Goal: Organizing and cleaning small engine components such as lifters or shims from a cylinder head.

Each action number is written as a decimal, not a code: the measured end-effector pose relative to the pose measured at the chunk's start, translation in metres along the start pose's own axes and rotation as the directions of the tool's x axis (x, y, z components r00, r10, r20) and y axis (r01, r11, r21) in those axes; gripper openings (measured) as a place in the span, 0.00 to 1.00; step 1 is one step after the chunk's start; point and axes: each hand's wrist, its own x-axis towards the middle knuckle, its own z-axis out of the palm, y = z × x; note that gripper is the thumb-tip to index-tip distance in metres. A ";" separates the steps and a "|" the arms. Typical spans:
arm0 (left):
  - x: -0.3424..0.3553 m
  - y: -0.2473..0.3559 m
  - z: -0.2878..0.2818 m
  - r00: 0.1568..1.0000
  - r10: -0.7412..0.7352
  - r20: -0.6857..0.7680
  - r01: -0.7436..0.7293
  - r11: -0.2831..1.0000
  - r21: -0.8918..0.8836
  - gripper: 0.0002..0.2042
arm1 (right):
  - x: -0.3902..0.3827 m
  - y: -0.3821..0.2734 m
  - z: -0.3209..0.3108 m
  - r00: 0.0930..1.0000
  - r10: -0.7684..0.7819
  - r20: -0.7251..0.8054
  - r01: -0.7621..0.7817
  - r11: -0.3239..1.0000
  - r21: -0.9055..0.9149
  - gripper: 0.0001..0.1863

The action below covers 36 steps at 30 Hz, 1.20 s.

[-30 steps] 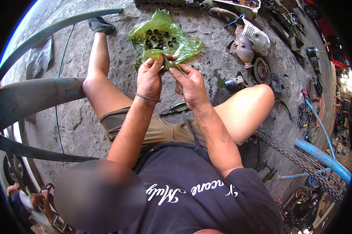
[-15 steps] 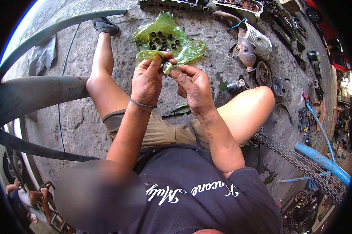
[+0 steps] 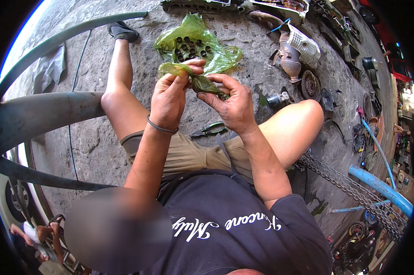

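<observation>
Between my hands is a small green plastic bag (image 3: 202, 84), twisted and partly bunched. My left hand (image 3: 171, 95) pinches its left end, and a loose flap sticks out past the fingertips. My right hand (image 3: 234, 100) grips the other end with thumb and fingers; what the bag holds, if anything, I cannot make out. Just beyond lies a larger green plastic bag (image 3: 221, 57) spread on the ground. Several small dark cylindrical caps (image 3: 191, 47) rest on it, some partly hidden by my left fingers.
Pliers (image 3: 207, 129) with green-and-black handles lie between my legs. To the right are a catalytic converter (image 3: 290, 62), a rusty disc (image 3: 310, 87) and a chain (image 3: 339, 181). A thick blue-grey metal frame (image 3: 46, 112) crosses the left side. Another person (image 3: 39, 233) is at lower left.
My right hand has shifted slightly right and its grip has loosened outward, so more of the small green bag shows stretched between my hands. The left hand has moved slightly left.
</observation>
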 end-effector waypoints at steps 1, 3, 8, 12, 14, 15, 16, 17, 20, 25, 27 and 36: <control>-0.001 0.000 0.000 0.998 0.012 0.069 -0.001 0.986 -0.168 0.12 | 0.001 -0.001 -0.003 0.995 0.058 0.082 -0.060 0.998 0.016 0.18; -0.002 0.003 -0.009 0.994 -0.028 0.106 0.041 0.993 -0.115 0.13 | 0.003 0.001 -0.011 0.980 0.113 0.164 -0.119 0.992 0.028 0.18; 0.001 0.009 -0.007 0.993 -0.098 0.072 0.101 0.994 -0.041 0.13 | -0.004 0.023 -0.015 0.994 0.065 0.087 -0.088 0.949 0.303 0.16; -0.002 0.009 0.007 0.991 -0.127 0.049 0.125 0.991 0.038 0.13 | -0.008 0.017 -0.002 0.995 0.086 -0.044 -0.029 0.700 0.713 0.11; -0.002 0.004 0.011 0.991 -0.127 0.045 0.128 0.992 -0.016 0.13 | -0.009 0.009 0.004 0.989 0.117 -0.085 -0.001 0.594 0.804 0.06; -0.001 0.005 0.015 0.991 -0.121 0.056 0.122 0.992 -0.020 0.13 | -0.008 0.004 0.004 0.984 0.153 -0.087 -0.014 0.562 0.827 0.04; -0.001 0.005 0.017 0.991 -0.114 0.066 0.116 0.993 -0.025 0.13 | -0.007 -0.001 0.005 0.978 0.188 -0.088 -0.025 0.528 0.849 0.04; 0.000 0.003 0.018 0.993 -0.100 0.063 0.098 0.994 0.037 0.13 | -0.006 -0.004 0.007 0.972 0.209 -0.107 -0.016 0.513 0.858 0.06; -0.002 0.007 0.023 0.997 -0.083 -0.006 0.083 0.996 0.032 0.13 | -0.003 -0.006 0.005 0.967 0.219 -0.132 -0.031 0.613 0.789 0.06; 0.000 0.012 0.017 0.998 -0.065 0.017 0.060 0.975 0.213 0.13 | 0.001 -0.018 0.007 0.939 0.289 -0.186 -0.079 0.706 0.704 0.06; 0.002 0.020 0.014 0.997 -0.069 0.036 0.054 0.942 0.332 0.13 | -0.001 -0.019 0.006 0.934 0.312 -0.176 -0.110 0.717 0.689 0.05; 0.010 0.055 0.019 0.836 -0.126 0.534 -0.515 0.156 0.843 0.05 | 0.017 -0.005 -0.026 0.612 -0.649 0.452 0.761 0.329 -0.559 0.07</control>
